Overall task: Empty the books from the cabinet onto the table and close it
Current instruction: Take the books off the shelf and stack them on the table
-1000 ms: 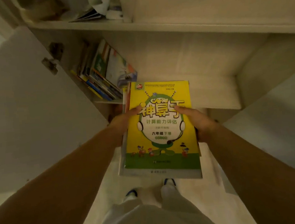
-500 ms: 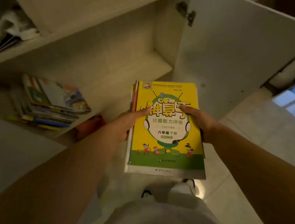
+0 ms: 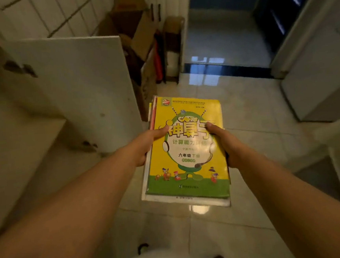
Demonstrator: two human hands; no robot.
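Book stack [image 3: 184,148] unmoved in both hands; cabinet door [image 3: 75,85] (open) now left.

The stack of books [image 3: 184,148] hides the fingers of the left hand [image 3: 145,144] and the right hand [image 3: 227,144], only thumbs showing on top; lower books show only as edges, titles unreadable; the cabinet door [image 3: 79,85] hides the boxes' [image 3: 136,35] lower left; the cabinet [image 3: 12,142] interior is cut off at the left edge.

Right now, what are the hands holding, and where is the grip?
A stack of books, yellow one on top. The left hand grips its left edge, the right hand its right edge, thumbs on the cover.
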